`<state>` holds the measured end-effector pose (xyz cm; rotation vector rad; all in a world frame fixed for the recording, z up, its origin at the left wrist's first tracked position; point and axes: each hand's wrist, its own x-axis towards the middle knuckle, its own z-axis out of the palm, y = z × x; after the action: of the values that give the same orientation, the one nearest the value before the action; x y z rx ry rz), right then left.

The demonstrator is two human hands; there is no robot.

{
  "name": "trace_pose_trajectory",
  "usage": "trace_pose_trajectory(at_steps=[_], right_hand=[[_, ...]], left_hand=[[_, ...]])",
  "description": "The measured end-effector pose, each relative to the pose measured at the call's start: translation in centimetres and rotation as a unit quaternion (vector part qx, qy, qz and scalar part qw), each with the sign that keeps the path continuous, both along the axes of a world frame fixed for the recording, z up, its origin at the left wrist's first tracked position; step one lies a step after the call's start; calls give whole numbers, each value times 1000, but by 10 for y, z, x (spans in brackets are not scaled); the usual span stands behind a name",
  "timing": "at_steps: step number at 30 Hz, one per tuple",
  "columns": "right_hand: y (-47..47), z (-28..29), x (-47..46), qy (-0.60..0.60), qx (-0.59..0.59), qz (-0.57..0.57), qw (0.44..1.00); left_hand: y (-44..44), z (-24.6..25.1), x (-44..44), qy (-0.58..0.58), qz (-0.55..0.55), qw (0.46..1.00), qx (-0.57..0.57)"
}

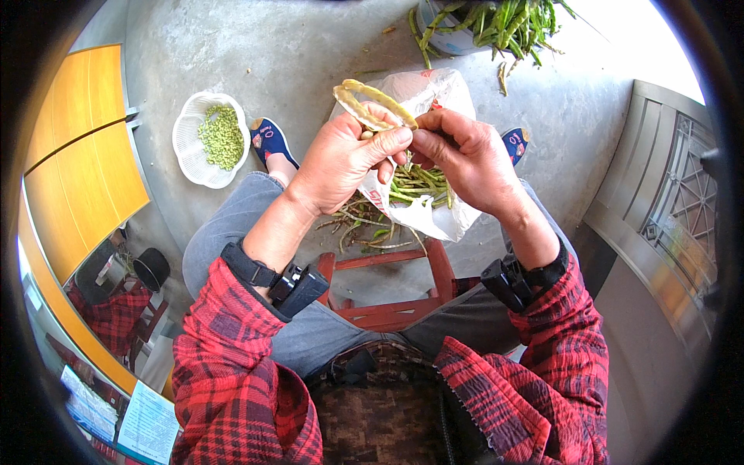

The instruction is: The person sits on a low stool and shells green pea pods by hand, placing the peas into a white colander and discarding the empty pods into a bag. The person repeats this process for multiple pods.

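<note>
Between my hands, above a white plastic bag (459,93), a yellowish bean pod (381,99) is split open along its length. My left hand (346,157) grips the pod, its thumb near the pod's lower end; a pale bean shows by the fingers. The fingertips of my right hand (465,157) pinch that same end. Under my hands, green bean pods (418,183) lie in the bag's mouth. Shelled green beans (222,138) fill part of a white plastic basket (189,125) on the floor to the left.
A bucket (450,40) heaped with long green pods (511,26) stands at the far right. Dry stalks (363,229) lie before a red wooden stool (386,311). Yellow cabinet doors (87,180) rise at left, a metal door (662,180) at right.
</note>
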<state>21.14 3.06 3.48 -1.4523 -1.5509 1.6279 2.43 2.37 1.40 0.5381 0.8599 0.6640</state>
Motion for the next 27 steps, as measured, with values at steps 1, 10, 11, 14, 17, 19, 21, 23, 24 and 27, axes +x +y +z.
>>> trace_pose_trajectory(at_steps=[1,10,11,14,17,19,21,23,24,27], right_hand=[[0,0,0,0,-4,-1,1000],[2,-8,-2,43,-7,-35,998],[3,-8,-2,16,2,-32,999],[2,-7,0,7,12,11,1000],[1,-9,-2,-97,161,56,981],[1,-10,-4,-93,193,35,976],[1,-11,-5,-94,220,12,971],[1,-11,-6,-66,187,-18,980],[1,-12,-6,-53,171,-31,983],[1,-14,-5,-46,204,-30,977]], left_hand=[[0,0,0,-9,4,1000,0],[-2,-4,0,-47,63,997,-29],[-2,-4,0,-46,66,996,-30],[-2,-2,0,-42,72,996,-41],[-1,0,-1,-43,64,995,-58],[0,0,-1,-47,53,995,-64],[0,1,0,-62,65,995,-51],[-1,1,3,-73,77,993,-44],[-2,0,5,-79,86,992,-42],[-1,-3,5,-66,76,994,-44]])
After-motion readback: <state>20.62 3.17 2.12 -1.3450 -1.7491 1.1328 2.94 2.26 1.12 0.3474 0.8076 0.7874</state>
